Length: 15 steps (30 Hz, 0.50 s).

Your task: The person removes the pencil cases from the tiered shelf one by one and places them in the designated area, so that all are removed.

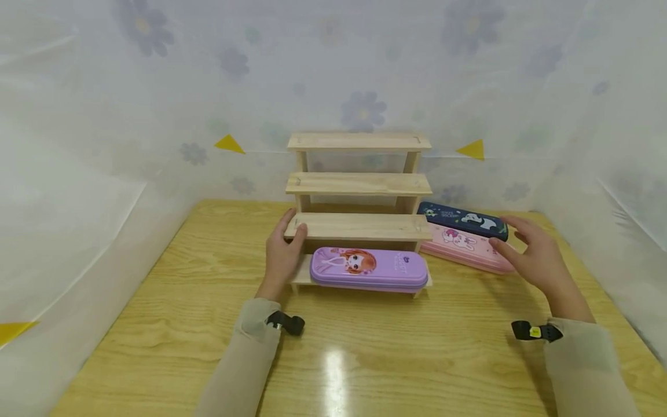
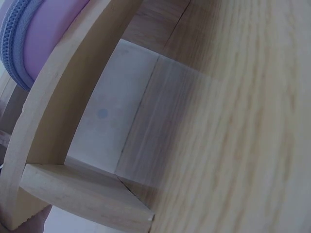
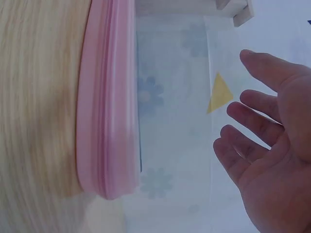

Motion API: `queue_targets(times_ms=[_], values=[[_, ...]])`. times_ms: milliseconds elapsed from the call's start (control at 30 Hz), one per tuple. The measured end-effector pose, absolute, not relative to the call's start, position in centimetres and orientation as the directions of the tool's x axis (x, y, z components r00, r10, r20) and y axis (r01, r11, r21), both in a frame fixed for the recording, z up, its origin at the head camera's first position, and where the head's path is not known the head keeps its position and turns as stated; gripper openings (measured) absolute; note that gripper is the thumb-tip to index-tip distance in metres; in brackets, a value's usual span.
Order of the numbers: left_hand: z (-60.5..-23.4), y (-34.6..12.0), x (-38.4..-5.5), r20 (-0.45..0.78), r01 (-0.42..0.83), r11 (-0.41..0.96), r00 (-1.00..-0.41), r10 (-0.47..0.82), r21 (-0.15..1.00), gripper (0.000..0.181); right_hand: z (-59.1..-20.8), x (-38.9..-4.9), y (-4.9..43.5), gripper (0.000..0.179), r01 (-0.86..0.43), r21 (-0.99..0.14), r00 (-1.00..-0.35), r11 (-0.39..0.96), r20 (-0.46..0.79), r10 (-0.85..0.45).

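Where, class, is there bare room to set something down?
Free: the upper three shelves, though the left grip holds the lowest's end; tabletop left of the stand, and in front between the sleeves. Crowded: the bottom shelf, bearing the purple case, and right of the stand, where a pink case and navy case lie.

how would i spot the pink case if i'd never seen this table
On the table, find the wooden step shelf. Just to its right in the head view, by the right hand, lie two cases. The pink case is the nearer, with a rabbit print; the navy case behind it shows a panda.
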<state>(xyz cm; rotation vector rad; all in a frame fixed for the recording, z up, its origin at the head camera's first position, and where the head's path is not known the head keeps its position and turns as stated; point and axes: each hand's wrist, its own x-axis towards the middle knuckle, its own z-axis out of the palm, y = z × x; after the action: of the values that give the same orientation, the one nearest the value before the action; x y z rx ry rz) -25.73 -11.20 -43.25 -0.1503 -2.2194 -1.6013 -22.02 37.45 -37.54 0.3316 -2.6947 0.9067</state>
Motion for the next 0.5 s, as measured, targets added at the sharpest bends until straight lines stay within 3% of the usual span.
queue_targets(times_ms=[500], values=[[-43.3, -11.1, -25.7, 0.382, 0.315, 0.34, -0.912, -0.15, 0.886, 0.053, -36.2, -21.1, 33.9, 0.061, -0.458, -0.463, -0.864, 0.758, 0.432, -0.259]])
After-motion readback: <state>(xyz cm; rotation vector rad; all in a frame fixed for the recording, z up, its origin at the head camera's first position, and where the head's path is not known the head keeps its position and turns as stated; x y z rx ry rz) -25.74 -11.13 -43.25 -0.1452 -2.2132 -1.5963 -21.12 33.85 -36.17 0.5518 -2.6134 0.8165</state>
